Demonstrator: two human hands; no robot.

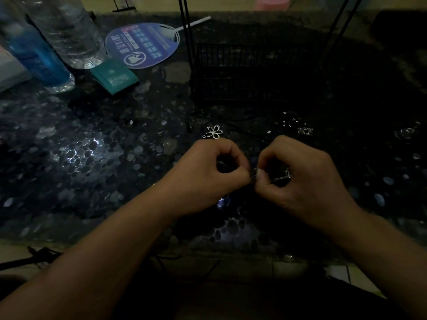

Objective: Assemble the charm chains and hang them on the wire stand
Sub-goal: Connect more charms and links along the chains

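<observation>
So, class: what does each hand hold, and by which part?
The right hand pinches a thin silver chain near its end; the left hand pinches something at that end, too small to identify.

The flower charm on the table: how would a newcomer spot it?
Start at the black wire basket at the table's far side. Come toward the left hand; just beyond its knuckles lies the flower charm, the only silvery petal outline among small scattered bits.

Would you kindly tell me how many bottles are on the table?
2: a blue bottle at the far left, and a clear bottle just right of it. More may sit beyond the frame.
</observation>
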